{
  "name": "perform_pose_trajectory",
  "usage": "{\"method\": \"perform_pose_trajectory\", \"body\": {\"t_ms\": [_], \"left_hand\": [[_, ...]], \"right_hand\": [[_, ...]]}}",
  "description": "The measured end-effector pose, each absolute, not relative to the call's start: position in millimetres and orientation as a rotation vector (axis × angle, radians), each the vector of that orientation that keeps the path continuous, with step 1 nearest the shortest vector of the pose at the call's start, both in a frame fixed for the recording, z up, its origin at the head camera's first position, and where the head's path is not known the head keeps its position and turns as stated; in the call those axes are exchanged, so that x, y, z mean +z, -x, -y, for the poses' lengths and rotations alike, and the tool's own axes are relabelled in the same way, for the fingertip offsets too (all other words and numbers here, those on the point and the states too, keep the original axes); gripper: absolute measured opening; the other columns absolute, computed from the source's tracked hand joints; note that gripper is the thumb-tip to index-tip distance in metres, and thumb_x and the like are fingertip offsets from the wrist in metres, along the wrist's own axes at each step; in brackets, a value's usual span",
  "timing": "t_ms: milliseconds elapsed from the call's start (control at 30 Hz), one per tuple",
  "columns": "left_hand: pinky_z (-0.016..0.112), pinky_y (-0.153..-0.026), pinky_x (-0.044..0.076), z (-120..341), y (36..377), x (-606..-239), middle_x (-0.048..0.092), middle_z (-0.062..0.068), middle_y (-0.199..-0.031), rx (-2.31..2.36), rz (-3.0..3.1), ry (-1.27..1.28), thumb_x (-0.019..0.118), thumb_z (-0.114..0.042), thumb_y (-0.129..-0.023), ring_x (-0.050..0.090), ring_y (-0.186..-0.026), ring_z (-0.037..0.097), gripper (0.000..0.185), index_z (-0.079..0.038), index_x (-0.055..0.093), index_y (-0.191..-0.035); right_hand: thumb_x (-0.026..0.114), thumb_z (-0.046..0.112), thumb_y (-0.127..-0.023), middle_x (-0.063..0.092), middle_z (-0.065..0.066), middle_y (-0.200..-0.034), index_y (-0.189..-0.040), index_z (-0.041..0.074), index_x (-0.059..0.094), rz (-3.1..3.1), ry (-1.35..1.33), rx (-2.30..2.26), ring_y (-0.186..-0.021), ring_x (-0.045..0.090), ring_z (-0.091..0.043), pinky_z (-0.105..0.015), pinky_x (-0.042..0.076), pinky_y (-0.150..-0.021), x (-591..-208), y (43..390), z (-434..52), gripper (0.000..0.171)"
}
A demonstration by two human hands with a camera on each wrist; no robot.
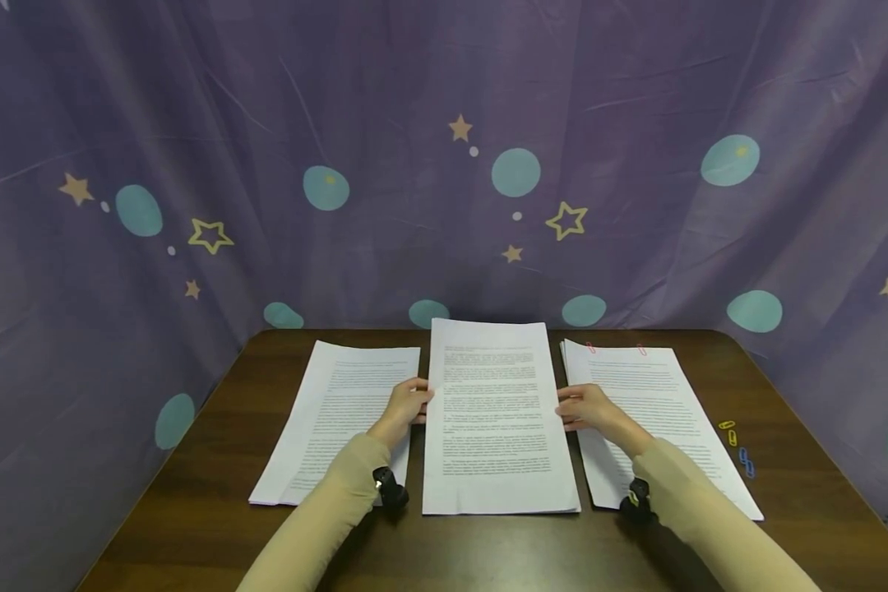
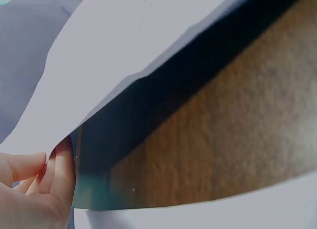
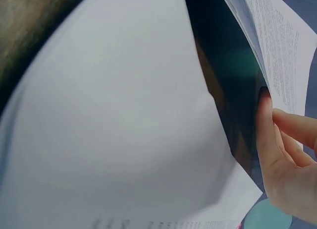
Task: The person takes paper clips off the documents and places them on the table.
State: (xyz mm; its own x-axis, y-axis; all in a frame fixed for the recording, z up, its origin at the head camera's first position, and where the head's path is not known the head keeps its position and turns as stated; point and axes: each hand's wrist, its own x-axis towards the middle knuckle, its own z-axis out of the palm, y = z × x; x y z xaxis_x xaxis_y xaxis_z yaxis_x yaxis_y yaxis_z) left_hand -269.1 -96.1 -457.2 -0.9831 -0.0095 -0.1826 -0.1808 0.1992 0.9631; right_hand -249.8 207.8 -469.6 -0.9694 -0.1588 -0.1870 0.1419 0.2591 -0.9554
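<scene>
The left hand [image 1: 403,409] and the right hand [image 1: 592,409] hold a printed paper stack [image 1: 496,411] upright between them, one at each long side. On both sides the thumb and fingers [image 3: 265,132] pinch the edge, and in the wrist views the sheets stand off the dark wooden worktop [image 1: 499,555], over a deep shadow. To the left of the left fingers, partly under that forearm, lies the left paper stack [image 1: 340,427]. Below the right fingers and stretching to their right is the right paper stack [image 1: 659,395], with two red clips [image 1: 642,349] on its far edge, beyond those fingers. Well to the right of the right fingers are two yellow clips [image 1: 733,438] and, nearer the person, two blue clips [image 1: 750,469]. A patterned purple curtain [image 1: 414,82] hangs beyond both hands.
</scene>
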Motion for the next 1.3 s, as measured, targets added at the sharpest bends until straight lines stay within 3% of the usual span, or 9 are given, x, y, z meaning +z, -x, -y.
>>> {"method": "perform_pose_trajectory", "body": {"t_ms": [100, 233, 300, 333, 533, 733, 967, 1067, 1300], "left_hand": [[0.024, -0.045, 0.047, 103.4, 282.6, -476.5, 0.055, 0.006, -0.068, 1.878, -2.351, 0.152, 0.050, -0.001, -0.085, 0.052, -0.053, 0.011, 0.023, 0.005, 0.053, -0.106], [0.030, -0.046, 0.049, 125.7, 341.0, -557.8, 0.057, 0.010, -0.070, 1.901, -2.291, 0.042, 0.055, -0.005, -0.084, 0.055, -0.055, 0.016, 0.021, -0.004, 0.056, -0.105], [0.030, -0.047, 0.050, 130.1, 353.7, -575.9, 0.057, 0.010, -0.069, 1.899, -2.272, 0.027, 0.057, -0.007, -0.083, 0.055, -0.055, 0.016, 0.020, -0.005, 0.057, -0.103], [0.030, -0.047, 0.050, 127.8, 352.3, -573.1, 0.056, 0.011, -0.068, 1.871, -2.280, 0.070, 0.057, -0.007, -0.083, 0.054, -0.053, 0.016, 0.021, -0.003, 0.056, -0.103], [0.019, -0.046, 0.044, 98.1, 270.7, -460.9, 0.051, 0.006, -0.067, 1.780, -2.306, 0.264, 0.047, 0.003, -0.086, 0.046, -0.051, 0.009, 0.026, 0.011, 0.047, -0.110], [0.025, -0.047, 0.047, 106.7, 294.1, -491.3, 0.057, 0.010, -0.071, 1.800, -2.331, 0.206, 0.050, 0.002, -0.085, 0.052, -0.054, 0.013, 0.023, 0.005, 0.052, -0.107], [0.033, -0.048, 0.050, 135.9, 386.0, -615.9, 0.057, 0.012, -0.069, 1.883, -2.297, 0.056, 0.060, -0.007, -0.082, 0.055, -0.054, 0.018, 0.017, -0.002, 0.059, -0.098], [0.032, -0.049, 0.051, 136.4, 392.6, -624.2, 0.058, 0.013, -0.071, 1.898, -2.359, 0.042, 0.065, -0.008, -0.078, 0.056, -0.055, 0.019, 0.020, 0.000, 0.061, -0.096], [0.030, -0.050, 0.052, 125.9, 367.1, -589.8, 0.062, 0.010, -0.071, 1.868, -2.454, 0.100, 0.070, -0.004, -0.070, 0.061, -0.057, 0.020, 0.018, -0.003, 0.065, -0.087]], "right_hand": [[0.054, -0.006, -0.080, 0.064, -0.010, -0.080, -0.116, -0.017, 0.044, -2.282, 0.016, -1.762, -0.065, 0.061, -0.015, -0.032, 0.052, -0.061, -473.0, 252.6, -207.3, 0.039], [0.053, -0.005, -0.080, 0.064, -0.012, -0.080, -0.115, -0.017, 0.045, -2.291, 0.031, -1.734, -0.066, 0.061, -0.016, -0.032, 0.052, -0.062, -476.1, 255.1, -206.3, 0.038], [0.052, -0.005, -0.080, 0.064, -0.012, -0.079, -0.115, -0.018, 0.045, -2.282, 0.040, -1.734, -0.066, 0.061, -0.016, -0.032, 0.052, -0.061, -477.9, 256.6, -205.8, 0.038], [0.052, -0.005, -0.080, 0.064, -0.011, -0.079, -0.115, -0.018, 0.045, -2.279, 0.042, -1.735, -0.065, 0.061, -0.016, -0.032, 0.052, -0.061, -478.6, 257.2, -205.4, 0.038], [0.051, -0.006, -0.079, 0.064, -0.012, -0.076, -0.113, -0.018, 0.046, -2.269, 0.026, -1.731, -0.064, 0.061, -0.016, -0.031, 0.052, -0.059, -480.4, 259.3, -202.9, 0.037], [0.051, -0.006, -0.079, 0.064, -0.013, -0.079, -0.114, -0.018, 0.045, -2.262, 0.020, -1.720, -0.065, 0.061, -0.016, -0.032, 0.052, -0.060, -481.8, 260.7, -203.3, 0.038], [0.050, -0.007, -0.080, 0.063, -0.013, -0.080, -0.115, -0.019, 0.043, -2.261, 0.025, -1.725, -0.065, 0.060, -0.016, -0.033, 0.052, -0.061, -480.4, 258.9, -202.9, 0.038], [0.051, -0.008, -0.079, 0.063, -0.013, -0.078, -0.115, -0.020, 0.043, -2.286, 0.019, -1.727, -0.062, 0.060, -0.016, -0.033, 0.052, -0.060, -480.5, 258.6, -202.2, 0.039], [0.054, -0.010, -0.076, 0.060, -0.010, -0.070, -0.115, -0.018, 0.044, -2.362, -0.028, -1.722, -0.055, 0.057, -0.015, -0.033, 0.052, -0.056, -483.9, 258.9, -199.6, 0.041]]}}
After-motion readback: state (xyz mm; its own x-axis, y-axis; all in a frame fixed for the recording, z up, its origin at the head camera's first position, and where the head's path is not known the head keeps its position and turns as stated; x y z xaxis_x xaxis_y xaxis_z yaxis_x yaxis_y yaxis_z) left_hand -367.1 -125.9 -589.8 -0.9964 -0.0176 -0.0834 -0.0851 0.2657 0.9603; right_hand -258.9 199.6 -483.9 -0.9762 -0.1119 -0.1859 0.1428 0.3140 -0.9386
